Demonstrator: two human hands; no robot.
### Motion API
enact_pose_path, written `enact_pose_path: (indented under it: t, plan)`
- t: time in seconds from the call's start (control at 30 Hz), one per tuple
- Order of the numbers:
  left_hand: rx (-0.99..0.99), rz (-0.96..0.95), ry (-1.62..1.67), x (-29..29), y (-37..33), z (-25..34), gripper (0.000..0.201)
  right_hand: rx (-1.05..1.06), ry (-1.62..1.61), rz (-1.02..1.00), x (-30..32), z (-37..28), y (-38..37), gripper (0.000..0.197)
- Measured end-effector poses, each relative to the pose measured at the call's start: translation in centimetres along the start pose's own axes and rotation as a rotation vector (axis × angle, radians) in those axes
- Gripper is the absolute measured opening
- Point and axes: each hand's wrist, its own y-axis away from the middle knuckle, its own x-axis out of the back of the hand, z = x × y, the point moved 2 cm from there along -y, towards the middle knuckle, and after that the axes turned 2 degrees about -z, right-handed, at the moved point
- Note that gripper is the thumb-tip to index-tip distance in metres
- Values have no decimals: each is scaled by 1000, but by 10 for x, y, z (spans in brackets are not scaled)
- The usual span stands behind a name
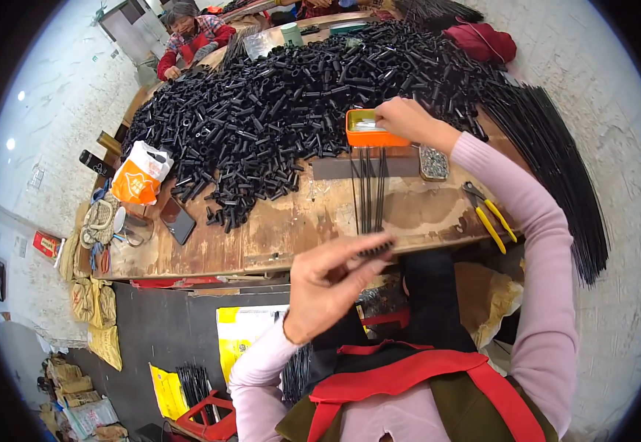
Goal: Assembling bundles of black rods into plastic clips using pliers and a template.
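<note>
My left hand is closed in front of the table edge, thumb and fingers pinching a small black ribbed piece. My right hand reaches over the right end of an orange box, its fingers bent down and drawn together inside the rim. What those fingertips hold, if anything, is hidden. Pale, thin pieces lie in the box. Several thin black rods run from the box toward my left hand, crossing a flat grey strip. A clear container of small metal parts stands just right of them.
A large heap of black tubular parts covers the table's far side. Yellow-handled pliers lie at the right edge, near long black rods. A phone and an orange-white bag are left. Another person sits far left.
</note>
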Motion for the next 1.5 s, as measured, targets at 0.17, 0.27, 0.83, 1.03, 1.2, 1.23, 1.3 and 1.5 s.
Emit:
enact_pose_path:
  t: [0.17, 0.27, 0.83, 1.03, 1.2, 1.23, 1.3, 1.5]
  plan:
    - [31, -172, -16, 7, -1, 6, 40, -9, 162, -26, -38, 18, -26, 16]
    - [43, -136, 12, 10, -3, 6, 41, -55, -7, -45, -30, 15, -27, 16]
    - [37, 78, 87, 9, -17, 3, 32, 0, -596, 197, 92, -70, 34, 19]
    - [13, 70, -8, 11, -12, 12, 27, 279, -334, 283, 146, -179, 172, 39]
    - [50, 76, 75, 13, -13, 12, 25, 344, -13, 396, 143, -201, 187, 53]
    - [50, 80, 75, 13, -13, 12, 25, 339, -9, 377, 139, -201, 188, 54]
    - [81, 104, 92, 14, -12, 11, 24, 336, -7, 359, 136, -201, 189, 56]
    - [45, 96, 108, 15, -11, 12, 21, 262, -43, 259, 131, -200, 191, 57]
